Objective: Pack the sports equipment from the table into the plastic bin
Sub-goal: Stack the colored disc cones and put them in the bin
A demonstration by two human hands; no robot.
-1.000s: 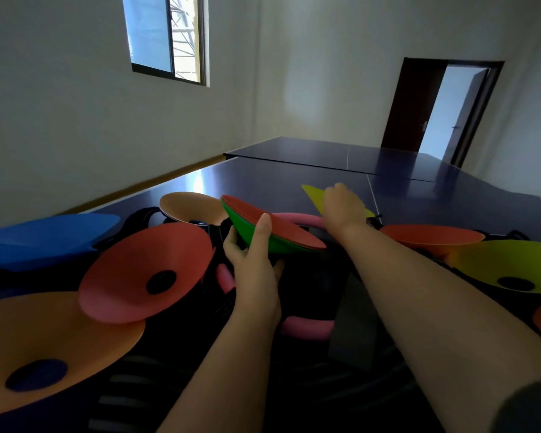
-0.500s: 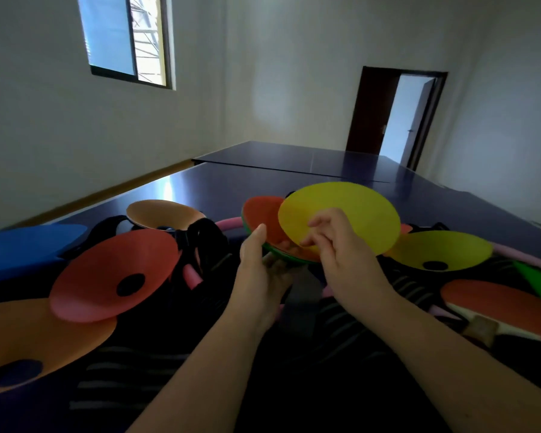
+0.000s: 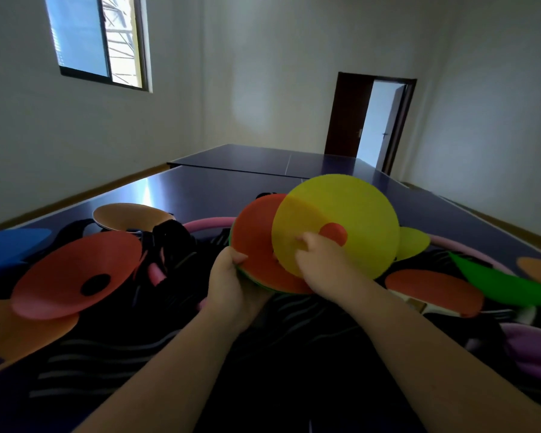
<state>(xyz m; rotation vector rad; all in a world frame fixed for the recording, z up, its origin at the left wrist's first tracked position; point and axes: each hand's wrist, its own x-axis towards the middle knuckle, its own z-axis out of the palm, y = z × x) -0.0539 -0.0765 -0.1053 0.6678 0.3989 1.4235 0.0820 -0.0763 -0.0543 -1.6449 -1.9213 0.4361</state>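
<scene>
My left hand (image 3: 231, 285) grips a small stack of disc cones, a red one (image 3: 256, 245) on top with a green rim showing beneath. My right hand (image 3: 319, 264) holds a yellow disc cone (image 3: 350, 214) by its lower edge, tilted up against the stack and overlapping the red cone; the red shows through its centre hole. Both hands are above a dark striped bag or fabric (image 3: 263, 354). No plastic bin is in view.
On the dark blue table (image 3: 200, 189) lie more disc cones: a red one (image 3: 75, 273), orange ones (image 3: 132, 215) (image 3: 10, 332), blue (image 3: 10, 245), yellow (image 3: 414, 242), green (image 3: 506, 282). A pink ring (image 3: 206, 221) and a red paddle (image 3: 434, 292) lie nearby. An open door (image 3: 375, 123) is at the far wall.
My right hand reached for the yellow cone at the back, lifted it and brought it against the stack in my left hand. It now overlaps the red cone more closely.
</scene>
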